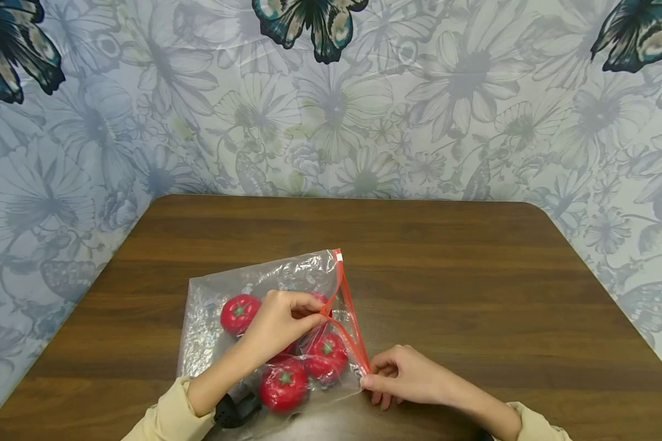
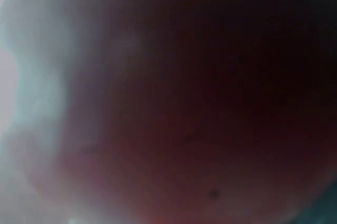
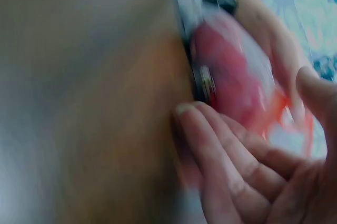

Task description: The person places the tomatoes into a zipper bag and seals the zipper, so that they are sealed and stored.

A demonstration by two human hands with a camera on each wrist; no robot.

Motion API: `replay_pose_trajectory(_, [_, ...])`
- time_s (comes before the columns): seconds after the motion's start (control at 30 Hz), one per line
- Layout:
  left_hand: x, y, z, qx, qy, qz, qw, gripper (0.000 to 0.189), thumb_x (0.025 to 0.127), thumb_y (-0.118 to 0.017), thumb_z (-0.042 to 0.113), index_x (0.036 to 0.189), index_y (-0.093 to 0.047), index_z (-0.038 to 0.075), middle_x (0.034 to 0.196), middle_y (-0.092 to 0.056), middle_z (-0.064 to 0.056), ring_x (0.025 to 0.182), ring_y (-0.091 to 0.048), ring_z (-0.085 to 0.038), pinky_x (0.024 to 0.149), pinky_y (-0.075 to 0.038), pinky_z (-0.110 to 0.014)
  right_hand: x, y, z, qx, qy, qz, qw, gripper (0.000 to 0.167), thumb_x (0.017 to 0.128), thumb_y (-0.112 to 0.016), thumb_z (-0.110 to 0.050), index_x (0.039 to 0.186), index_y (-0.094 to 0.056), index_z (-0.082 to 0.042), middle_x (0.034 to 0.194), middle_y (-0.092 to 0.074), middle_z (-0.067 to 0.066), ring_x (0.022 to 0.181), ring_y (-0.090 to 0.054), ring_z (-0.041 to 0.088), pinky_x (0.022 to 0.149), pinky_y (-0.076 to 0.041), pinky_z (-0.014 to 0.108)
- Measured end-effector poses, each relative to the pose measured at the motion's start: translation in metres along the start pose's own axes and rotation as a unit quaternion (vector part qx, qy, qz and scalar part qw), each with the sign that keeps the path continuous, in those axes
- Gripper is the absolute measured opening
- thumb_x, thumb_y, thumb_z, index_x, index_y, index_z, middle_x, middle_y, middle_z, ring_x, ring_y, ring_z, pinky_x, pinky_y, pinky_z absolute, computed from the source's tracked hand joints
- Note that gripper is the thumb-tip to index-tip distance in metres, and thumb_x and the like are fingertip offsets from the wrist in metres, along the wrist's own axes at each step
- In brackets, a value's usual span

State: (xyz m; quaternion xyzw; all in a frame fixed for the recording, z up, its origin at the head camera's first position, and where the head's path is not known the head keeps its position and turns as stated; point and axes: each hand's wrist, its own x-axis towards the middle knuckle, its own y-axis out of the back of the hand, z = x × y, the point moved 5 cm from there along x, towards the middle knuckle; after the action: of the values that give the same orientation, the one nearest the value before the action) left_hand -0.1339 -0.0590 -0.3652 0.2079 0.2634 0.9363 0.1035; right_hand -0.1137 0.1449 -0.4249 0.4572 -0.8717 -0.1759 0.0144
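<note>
A clear zip bag (image 1: 215,291) with a red zip strip lies on the table, several red tomatoes (image 1: 284,384) with green tops inside it. The bag's mouth faces right, its two red edges parted in the middle. My left hand (image 1: 278,321) reaches across the bag and pinches one red edge between thumb and fingers, hiding part of the tomatoes behind it. At the near right corner, my right hand (image 1: 410,375) pinches the end of the zip strip. In the right wrist view, the fingers (image 3: 231,155) curl beside the blurred tomatoes. The left wrist view is dark and blurred.
The brown wooden table (image 1: 447,269) has rounded far corners. Behind it hangs a floral-patterned covering (image 1: 364,122) with dark teal butterflies (image 1: 311,24). A black device (image 1: 237,409) sits at the left wrist, over the bag's near left part.
</note>
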Motion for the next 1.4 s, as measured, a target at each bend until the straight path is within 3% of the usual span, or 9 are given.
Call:
replay_pose_trajectory(0.3, [0.018,0.016,0.019,0.047,-0.027,-0.071,0.996,0.012,0.081,-0.075,0.013,0.091,-0.074,0.006,0.083,-0.07,0.004,0.072,-0.063,-0.002,0.063,-0.053,-0.019,0.0,-0.017,0.004,0.115,0.014,-0.007,0.9932,0.025,0.094,-0.056,-0.013,0.078,-0.06,0.006,0.06,-0.058,0.027,0.053,-0.059,0.005,0.039,-0.03,0.014])
replay_pose_trajectory(0.5, [0.07,0.056,0.039,0.15,-0.017,-0.095,0.984,0.021,0.084,-0.072,0.015,0.102,-0.071,0.004,0.089,-0.07,-0.001,0.078,-0.065,-0.009,0.069,-0.053,-0.026,-0.005,-0.019,0.005,0.122,0.037,-0.017,0.9917,0.025,0.095,-0.056,-0.013,0.08,-0.06,0.007,0.061,-0.058,0.027,0.055,-0.06,0.004,0.041,-0.032,0.013])
replay_pose_trajectory(0.67, [0.123,0.052,0.005,0.211,0.05,-0.216,0.952,0.045,0.088,-0.067,0.025,0.123,-0.058,-0.002,0.11,-0.064,-0.012,0.102,-0.06,-0.022,0.086,-0.048,-0.036,-0.008,-0.019,0.004,0.118,0.045,-0.008,0.992,0.024,0.094,-0.056,-0.012,0.08,-0.06,0.007,0.061,-0.058,0.026,0.055,-0.06,0.003,0.042,-0.033,0.013])
replay_pose_trajectory(0.77, [0.135,0.033,-0.023,0.188,0.099,-0.324,0.9219,0.054,0.09,-0.063,0.027,0.13,-0.049,-0.007,0.124,-0.056,-0.017,0.113,-0.053,-0.026,0.092,-0.044,-0.036,-0.007,-0.02,0.003,0.121,0.046,-0.009,0.9916,0.025,0.094,-0.056,-0.013,0.08,-0.06,0.007,0.061,-0.058,0.027,0.056,-0.06,0.003,0.043,-0.033,0.013])
replay_pose_trajectory(0.83, [0.136,0.021,-0.037,0.142,0.13,-0.364,0.9113,0.045,0.09,-0.063,0.023,0.122,-0.055,-0.008,0.116,-0.06,-0.015,0.103,-0.057,-0.021,0.086,-0.046,-0.032,-0.008,-0.02,0.003,0.121,0.046,-0.008,0.9916,0.025,0.094,-0.056,-0.013,0.08,-0.06,0.007,0.062,-0.058,0.028,0.056,-0.06,0.003,0.043,-0.033,0.013])
replay_pose_trajectory(0.9, [0.136,0.014,-0.045,0.096,0.139,-0.37,0.9134,0.03,0.089,-0.065,0.016,0.108,-0.064,-0.007,0.1,-0.065,-0.012,0.088,-0.06,-0.018,0.077,-0.049,-0.029,-0.011,-0.017,0.003,0.117,0.046,-0.002,0.9921,0.024,0.094,-0.056,-0.012,0.08,-0.06,0.007,0.061,-0.058,0.027,0.056,-0.06,0.004,0.043,-0.034,0.013])
replay_pose_trajectory(1.03, [0.132,0.02,-0.051,0.034,0.129,-0.333,0.9333,0.012,0.088,-0.066,0.007,0.083,-0.071,-0.004,0.073,-0.067,-0.006,0.068,-0.063,-0.017,0.068,-0.053,-0.028,-0.017,-0.003,0.005,0.102,0.051,0.021,0.9933,0.022,0.094,-0.056,-0.011,0.079,-0.06,0.005,0.059,-0.059,0.023,0.055,-0.061,0.01,0.044,-0.039,0.015])
replay_pose_trajectory(1.27, [0.114,0.059,-0.056,-0.032,0.146,-0.237,0.96,0.016,0.088,-0.067,0.014,0.086,-0.072,-0.001,0.078,-0.068,-0.01,0.075,-0.066,-0.024,0.071,-0.053,-0.035,-0.03,0.044,0.004,-0.002,0.102,0.072,0.9922,0.018,0.095,-0.054,-0.007,0.078,-0.056,-0.002,0.061,-0.062,0.008,0.053,-0.062,0.024,0.049,-0.05,0.03])
replay_pose_trajectory(1.4, [0.095,0.073,-0.056,-0.081,0.164,-0.18,0.9666,0.022,0.088,-0.067,0.017,0.094,-0.07,-0.003,0.08,-0.069,-0.011,0.076,-0.066,-0.023,0.07,-0.054,-0.036,-0.037,0.078,0.004,-0.053,0.072,0.123,0.9884,0.018,0.095,-0.055,-0.008,0.077,-0.056,-0.006,0.062,-0.063,0.004,0.057,-0.061,0.024,0.053,-0.049,0.03])
